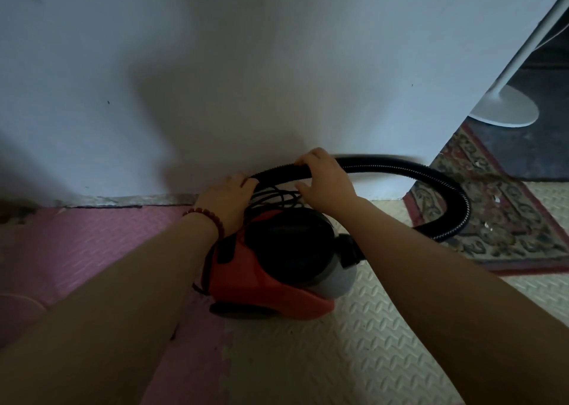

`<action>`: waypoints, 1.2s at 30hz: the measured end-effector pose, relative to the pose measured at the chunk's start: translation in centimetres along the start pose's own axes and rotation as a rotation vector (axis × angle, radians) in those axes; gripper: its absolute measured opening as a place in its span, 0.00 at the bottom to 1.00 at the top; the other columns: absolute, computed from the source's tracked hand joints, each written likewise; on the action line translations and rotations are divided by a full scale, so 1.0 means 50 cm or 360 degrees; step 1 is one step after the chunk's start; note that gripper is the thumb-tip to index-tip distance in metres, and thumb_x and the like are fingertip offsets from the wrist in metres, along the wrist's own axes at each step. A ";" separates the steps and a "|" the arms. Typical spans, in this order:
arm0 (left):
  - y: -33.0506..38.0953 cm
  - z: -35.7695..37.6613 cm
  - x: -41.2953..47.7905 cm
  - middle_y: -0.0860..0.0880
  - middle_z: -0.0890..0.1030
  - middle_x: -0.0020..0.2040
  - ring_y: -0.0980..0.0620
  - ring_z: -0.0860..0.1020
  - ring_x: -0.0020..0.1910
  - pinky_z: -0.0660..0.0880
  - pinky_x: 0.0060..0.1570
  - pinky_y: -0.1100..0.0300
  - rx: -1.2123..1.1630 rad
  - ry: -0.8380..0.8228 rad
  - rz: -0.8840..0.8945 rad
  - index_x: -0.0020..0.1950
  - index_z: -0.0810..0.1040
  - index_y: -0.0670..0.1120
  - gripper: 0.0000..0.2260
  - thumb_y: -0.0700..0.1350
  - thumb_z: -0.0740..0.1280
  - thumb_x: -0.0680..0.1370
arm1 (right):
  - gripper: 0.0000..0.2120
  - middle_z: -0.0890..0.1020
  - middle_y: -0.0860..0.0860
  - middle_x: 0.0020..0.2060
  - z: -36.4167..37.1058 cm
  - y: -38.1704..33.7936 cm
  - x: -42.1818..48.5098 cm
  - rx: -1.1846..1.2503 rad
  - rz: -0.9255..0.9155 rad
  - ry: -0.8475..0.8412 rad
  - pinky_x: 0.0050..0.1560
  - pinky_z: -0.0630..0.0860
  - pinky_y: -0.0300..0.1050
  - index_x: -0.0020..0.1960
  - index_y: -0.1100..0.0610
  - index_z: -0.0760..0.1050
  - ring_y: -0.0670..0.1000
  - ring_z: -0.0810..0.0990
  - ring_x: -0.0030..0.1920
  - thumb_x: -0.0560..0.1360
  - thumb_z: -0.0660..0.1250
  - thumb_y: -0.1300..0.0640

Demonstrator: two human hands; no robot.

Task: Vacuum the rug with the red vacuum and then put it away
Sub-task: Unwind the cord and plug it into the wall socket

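The red vacuum (271,269) sits at the floor's far edge by the wall. The left hand (228,201) and right hand (323,180) curl their fingers round its hose (455,201). Being springy, the hose could slip free and unwind, scattering the loose cord (277,196).

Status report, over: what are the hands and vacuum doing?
Left hand and right hand grip hose. Red vacuum on floor mats by wall. Cord bunched on top.
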State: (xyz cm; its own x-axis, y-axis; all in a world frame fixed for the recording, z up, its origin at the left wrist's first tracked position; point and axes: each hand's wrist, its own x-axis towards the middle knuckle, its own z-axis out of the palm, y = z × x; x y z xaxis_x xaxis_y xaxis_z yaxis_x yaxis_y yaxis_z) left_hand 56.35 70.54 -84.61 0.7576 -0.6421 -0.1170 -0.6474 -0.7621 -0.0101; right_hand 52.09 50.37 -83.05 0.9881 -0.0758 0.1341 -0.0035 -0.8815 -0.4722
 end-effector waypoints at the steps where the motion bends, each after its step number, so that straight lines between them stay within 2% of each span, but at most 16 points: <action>1: 0.001 0.001 0.002 0.44 0.68 0.66 0.45 0.71 0.59 0.73 0.56 0.51 0.0009 -0.0023 0.0002 0.70 0.64 0.44 0.24 0.47 0.65 0.76 | 0.17 0.73 0.53 0.60 0.002 -0.003 0.002 0.0031 0.0010 -0.0014 0.58 0.73 0.48 0.62 0.57 0.73 0.53 0.73 0.59 0.74 0.67 0.59; 4: 0.009 0.000 0.008 0.45 0.72 0.60 0.46 0.74 0.55 0.72 0.48 0.57 0.0039 -0.0023 -0.0005 0.63 0.71 0.44 0.15 0.45 0.64 0.77 | 0.14 0.78 0.52 0.55 0.014 -0.009 0.006 0.0125 0.0105 -0.0142 0.51 0.74 0.44 0.59 0.56 0.76 0.53 0.76 0.54 0.74 0.64 0.62; 7: 0.017 -0.002 0.010 0.45 0.75 0.57 0.46 0.75 0.52 0.66 0.41 0.60 -0.0059 0.0068 -0.0125 0.60 0.73 0.44 0.11 0.43 0.59 0.79 | 0.14 0.80 0.52 0.54 0.031 -0.009 0.007 0.0123 0.0196 -0.0281 0.52 0.75 0.45 0.57 0.55 0.78 0.52 0.78 0.54 0.73 0.62 0.63; 9: 0.022 -0.004 0.011 0.45 0.77 0.54 0.46 0.76 0.49 0.68 0.42 0.59 -0.0226 0.0210 -0.0210 0.58 0.74 0.44 0.11 0.45 0.55 0.80 | 0.16 0.80 0.52 0.56 0.040 -0.009 0.011 0.0115 0.0230 -0.0387 0.55 0.75 0.45 0.58 0.56 0.78 0.53 0.77 0.56 0.72 0.63 0.64; 11: 0.025 -0.002 0.011 0.46 0.78 0.51 0.47 0.76 0.46 0.70 0.42 0.58 -0.0287 0.0262 -0.0187 0.56 0.74 0.45 0.14 0.51 0.54 0.80 | 0.18 0.79 0.54 0.58 0.046 -0.012 0.016 0.0112 0.0227 -0.0580 0.57 0.73 0.43 0.61 0.56 0.77 0.53 0.76 0.58 0.72 0.63 0.65; 13: 0.028 0.002 0.008 0.47 0.77 0.52 0.48 0.76 0.48 0.70 0.42 0.58 -0.0241 0.0137 -0.0099 0.58 0.73 0.47 0.17 0.55 0.53 0.80 | 0.19 0.78 0.55 0.60 0.054 -0.016 0.022 0.0100 0.0241 -0.0768 0.58 0.72 0.42 0.63 0.55 0.76 0.54 0.76 0.59 0.73 0.64 0.64; 15: 0.030 0.007 0.007 0.48 0.76 0.55 0.49 0.76 0.50 0.68 0.42 0.59 -0.0186 0.0060 -0.0055 0.61 0.71 0.47 0.16 0.53 0.53 0.81 | 0.17 0.78 0.55 0.60 0.062 -0.018 0.026 0.0064 0.0276 -0.0835 0.59 0.72 0.43 0.63 0.54 0.76 0.54 0.76 0.59 0.74 0.63 0.61; 18: 0.025 0.014 0.011 0.47 0.76 0.56 0.49 0.76 0.50 0.68 0.40 0.58 -0.0122 0.0118 -0.0120 0.61 0.70 0.45 0.13 0.50 0.53 0.82 | 0.14 0.80 0.55 0.57 0.070 -0.019 0.028 -0.0002 0.0292 -0.0819 0.58 0.73 0.43 0.58 0.55 0.78 0.54 0.76 0.58 0.75 0.62 0.57; 21: 0.020 0.018 0.011 0.47 0.76 0.56 0.49 0.75 0.51 0.66 0.39 0.60 -0.0034 0.0122 -0.0176 0.61 0.69 0.44 0.13 0.50 0.54 0.81 | 0.12 0.81 0.55 0.53 0.065 -0.018 0.028 -0.0017 0.0276 -0.0683 0.59 0.74 0.46 0.53 0.57 0.81 0.54 0.76 0.58 0.73 0.64 0.55; 23: 0.021 0.015 0.011 0.46 0.76 0.56 0.48 0.76 0.51 0.68 0.40 0.59 -0.0047 0.0112 -0.0183 0.61 0.69 0.44 0.14 0.51 0.56 0.81 | 0.11 0.79 0.53 0.55 0.061 -0.017 0.028 -0.0073 0.0272 -0.0627 0.62 0.71 0.50 0.52 0.53 0.80 0.53 0.70 0.62 0.72 0.65 0.51; 25: 0.023 0.011 0.012 0.46 0.75 0.56 0.48 0.76 0.51 0.71 0.42 0.58 -0.0036 0.0091 -0.0181 0.61 0.70 0.44 0.14 0.52 0.57 0.80 | 0.10 0.78 0.51 0.53 0.058 -0.019 0.026 -0.0128 0.0237 -0.0590 0.61 0.69 0.50 0.51 0.50 0.79 0.53 0.69 0.62 0.72 0.65 0.50; 27: 0.029 0.005 0.016 0.46 0.75 0.57 0.47 0.76 0.52 0.70 0.43 0.58 -0.0015 0.0077 -0.0166 0.61 0.71 0.45 0.15 0.53 0.58 0.80 | 0.04 0.78 0.49 0.45 0.057 -0.021 0.024 0.0006 0.0213 -0.0554 0.52 0.72 0.44 0.43 0.51 0.77 0.52 0.75 0.55 0.71 0.66 0.52; 30: 0.046 -0.011 0.022 0.46 0.75 0.57 0.47 0.76 0.53 0.68 0.43 0.58 0.0001 0.0016 -0.0088 0.62 0.71 0.46 0.16 0.54 0.58 0.80 | 0.09 0.77 0.48 0.36 0.055 -0.030 0.021 0.0224 0.0160 -0.0546 0.39 0.69 0.41 0.33 0.50 0.71 0.50 0.76 0.41 0.70 0.68 0.53; 33: 0.059 -0.026 0.025 0.45 0.76 0.55 0.47 0.76 0.51 0.65 0.41 0.59 -0.0044 -0.0028 -0.0061 0.63 0.71 0.45 0.15 0.51 0.56 0.81 | 0.10 0.75 0.47 0.33 0.052 -0.043 0.018 0.0355 0.0127 -0.0519 0.36 0.68 0.42 0.31 0.50 0.69 0.50 0.74 0.37 0.70 0.67 0.55; 36: 0.055 -0.034 0.020 0.44 0.78 0.50 0.48 0.73 0.42 0.65 0.39 0.58 -0.0252 0.0068 -0.0158 0.54 0.73 0.43 0.10 0.47 0.58 0.79 | 0.08 0.75 0.50 0.32 0.040 -0.056 0.016 0.0506 0.0128 -0.0507 0.34 0.67 0.42 0.36 0.56 0.73 0.49 0.72 0.34 0.72 0.65 0.55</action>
State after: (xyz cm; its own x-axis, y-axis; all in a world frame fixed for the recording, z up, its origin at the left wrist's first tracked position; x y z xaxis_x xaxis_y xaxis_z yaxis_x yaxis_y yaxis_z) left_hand 55.48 67.64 -83.06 0.8223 -0.5633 -0.0811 -0.5506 -0.8234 0.1373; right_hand 53.22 53.73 -83.38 0.9848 0.0530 -0.1653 -0.0840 -0.6880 -0.7209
